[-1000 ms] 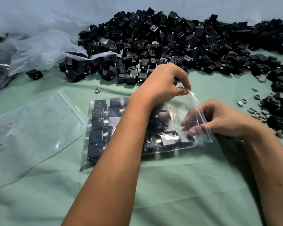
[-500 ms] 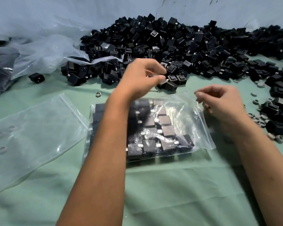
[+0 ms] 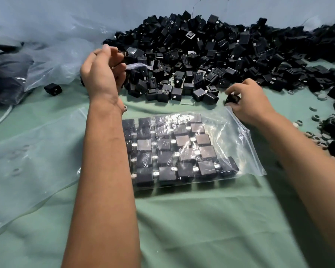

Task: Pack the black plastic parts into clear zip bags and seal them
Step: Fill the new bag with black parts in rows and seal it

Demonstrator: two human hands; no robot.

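Both forearms bare to frame edge; no sleeves, gloves, watch or rings seen. Left hand (image 3: 103, 74) and right hand (image 3: 251, 102): short nails, no markings visible

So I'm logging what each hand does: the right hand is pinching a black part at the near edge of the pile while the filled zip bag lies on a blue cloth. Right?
Almost. The cloth is green, not blue, as the head view shows. The rest holds: the right hand pinches a black part at the near edge of the pile, and the filled zip bag lies on the cloth.
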